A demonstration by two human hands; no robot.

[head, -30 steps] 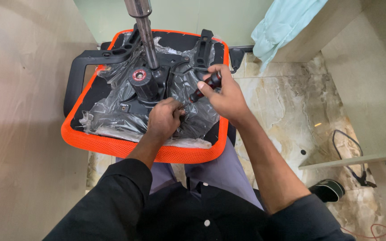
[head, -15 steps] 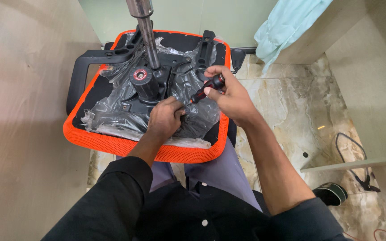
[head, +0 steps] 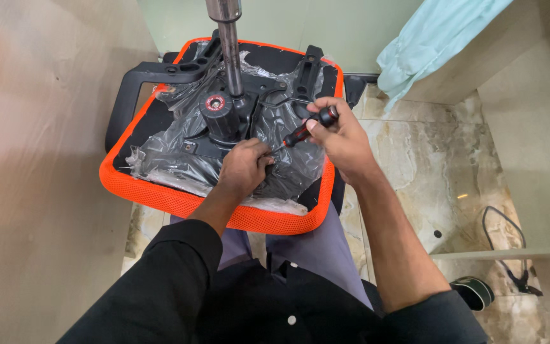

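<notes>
Plastic wrap (head: 179, 150) crinkles over the black underside of the upturned orange-rimmed chair seat (head: 160, 196) on your lap, with the metal gas-lift post (head: 229, 54) standing up just behind your hands, a black armrest (head: 132, 89) at the left edge and a pale blue cloth (head: 428, 44) hanging to the right. Your screwdriver (head: 303, 130) lies slanted, its black-and-red handle up to the right and its tip down to the left, close beside your left fingers. Your right hand (head: 342, 140) is wrapped around the handle with the wrist bent inward, while your left hand (head: 244, 167) is clenched, knuckles up, pressing on the wrapped seat plate.
</notes>
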